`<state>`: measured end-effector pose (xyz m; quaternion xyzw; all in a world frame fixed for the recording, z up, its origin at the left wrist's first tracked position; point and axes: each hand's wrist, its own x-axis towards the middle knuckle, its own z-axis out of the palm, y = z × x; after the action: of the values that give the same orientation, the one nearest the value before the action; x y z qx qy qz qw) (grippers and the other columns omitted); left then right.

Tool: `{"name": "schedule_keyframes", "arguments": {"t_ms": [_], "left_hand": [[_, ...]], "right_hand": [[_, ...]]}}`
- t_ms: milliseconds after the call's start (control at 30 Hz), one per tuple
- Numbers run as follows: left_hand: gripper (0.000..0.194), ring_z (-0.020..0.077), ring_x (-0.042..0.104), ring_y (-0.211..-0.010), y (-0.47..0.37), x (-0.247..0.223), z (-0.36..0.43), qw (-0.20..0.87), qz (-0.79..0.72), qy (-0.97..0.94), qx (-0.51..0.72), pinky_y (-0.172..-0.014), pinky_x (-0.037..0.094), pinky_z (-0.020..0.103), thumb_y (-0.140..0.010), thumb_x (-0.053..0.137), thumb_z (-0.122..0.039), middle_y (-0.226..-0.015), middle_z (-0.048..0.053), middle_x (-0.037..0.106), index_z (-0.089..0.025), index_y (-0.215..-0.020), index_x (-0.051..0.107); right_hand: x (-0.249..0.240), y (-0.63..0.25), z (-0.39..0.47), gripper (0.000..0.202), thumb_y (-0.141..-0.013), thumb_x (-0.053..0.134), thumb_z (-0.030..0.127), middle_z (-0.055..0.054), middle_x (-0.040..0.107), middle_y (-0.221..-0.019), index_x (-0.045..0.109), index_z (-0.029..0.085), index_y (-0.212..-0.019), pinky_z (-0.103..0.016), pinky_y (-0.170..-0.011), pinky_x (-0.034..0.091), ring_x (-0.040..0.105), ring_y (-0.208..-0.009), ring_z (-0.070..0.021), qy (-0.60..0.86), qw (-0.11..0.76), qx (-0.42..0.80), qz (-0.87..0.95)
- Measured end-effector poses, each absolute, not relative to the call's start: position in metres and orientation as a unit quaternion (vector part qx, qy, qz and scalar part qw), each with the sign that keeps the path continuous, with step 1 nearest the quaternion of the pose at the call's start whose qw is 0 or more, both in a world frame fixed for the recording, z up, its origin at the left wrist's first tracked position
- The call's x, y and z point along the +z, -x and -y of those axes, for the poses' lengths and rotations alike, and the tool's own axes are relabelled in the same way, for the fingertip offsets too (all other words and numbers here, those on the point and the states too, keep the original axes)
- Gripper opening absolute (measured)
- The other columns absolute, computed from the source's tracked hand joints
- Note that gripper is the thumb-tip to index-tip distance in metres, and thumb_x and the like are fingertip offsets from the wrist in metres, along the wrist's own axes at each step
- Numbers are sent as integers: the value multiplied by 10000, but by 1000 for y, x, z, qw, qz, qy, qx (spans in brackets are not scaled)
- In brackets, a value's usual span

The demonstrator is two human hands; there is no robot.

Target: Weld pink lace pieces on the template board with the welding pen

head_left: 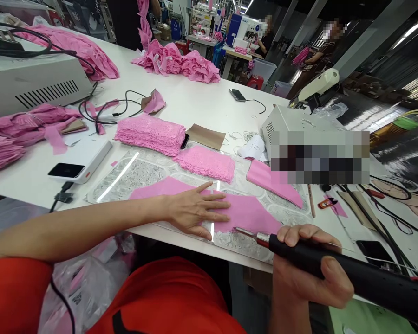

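Note:
My left hand [198,208] lies flat with fingers spread on a pink fabric piece [245,211], pressing it to a clear patterned mat [118,178]. The fabric extends to both sides of the hand. My right hand [310,262] is closed around a black-handled cutting tool [320,257] with a slim metal blade. Its tip meets or hovers just over the fabric's near edge, right of my left fingers; contact is hard to tell. Behind the fabric are a low stack of pink pieces [207,162] and a taller pink stack [149,134]. A folded pink strip [275,183] lies to the right.
A white power bank [99,155] with a cable sits left. Vented metal boxes stand at left [38,86] and right [282,120]. Brown card [205,136], a phone [237,95] and pink fabric heaps [176,60] are farther back. An orange snipper [327,203] lies right. People are in the background.

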<state>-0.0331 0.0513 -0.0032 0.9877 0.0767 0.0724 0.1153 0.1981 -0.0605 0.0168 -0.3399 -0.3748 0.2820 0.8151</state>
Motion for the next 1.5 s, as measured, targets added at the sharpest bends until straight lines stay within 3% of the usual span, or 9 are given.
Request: {"name": "schedule_keyframes", "arguments": {"t_ms": [600, 900, 1167, 1400, 1500], "left_hand": [[608, 329, 329, -1406, 32, -3, -49, 110, -66, -986, 111, -1155, 40, 611, -870, 577, -532, -1458, 139, 452, -201, -1375, 504], [609, 311, 278, -1432, 32, -3, -48, 121, -76, -986, 89, -1155, -21, 595, -864, 581, -549, -1489, 124, 409, -237, -1380, 495], [634, 336, 301, -1417, 33, -3, -49, 113, -64, -986, 105, -1143, 6, 623, -862, 589, -548, -1482, 146, 415, -189, -1376, 496], [548, 305, 301, -1422, 32, 0, -49, 114, -73, -984, 112, -1157, 18, 595, -904, 535, -517, -1486, 120, 417, -207, -1356, 516], [497, 262, 282, -1435, 43, 12, -50, 131, -100, -982, 97, -1185, 56, 519, -942, 493, -473, -1510, 92, 382, -215, -1366, 506]], "right_hand": [[20, -167, 56, 223, -672, 497, 292, 1, 531, -740, 619, 171, -814, -303, -472, 429, 518, -520, -117, 312, 786, 333, 416], [20, -163, 54, 222, -665, 487, 281, 3, 526, -732, 614, 171, -810, -299, -475, 429, 518, -517, -115, 309, 784, 334, 421], [20, -163, 55, 167, -680, 496, 260, 7, 532, -707, 602, 177, -778, -301, -473, 443, 521, -518, -117, 311, 774, 323, 447], [21, -162, 54, 156, -672, 505, 253, 5, 540, -689, 599, 175, -769, -308, -469, 445, 522, -516, -126, 317, 774, 320, 446], [22, -163, 54, 185, -658, 512, 271, 1, 542, -681, 608, 168, -779, -307, -448, 434, 510, -500, -125, 311, 781, 318, 438]]}}
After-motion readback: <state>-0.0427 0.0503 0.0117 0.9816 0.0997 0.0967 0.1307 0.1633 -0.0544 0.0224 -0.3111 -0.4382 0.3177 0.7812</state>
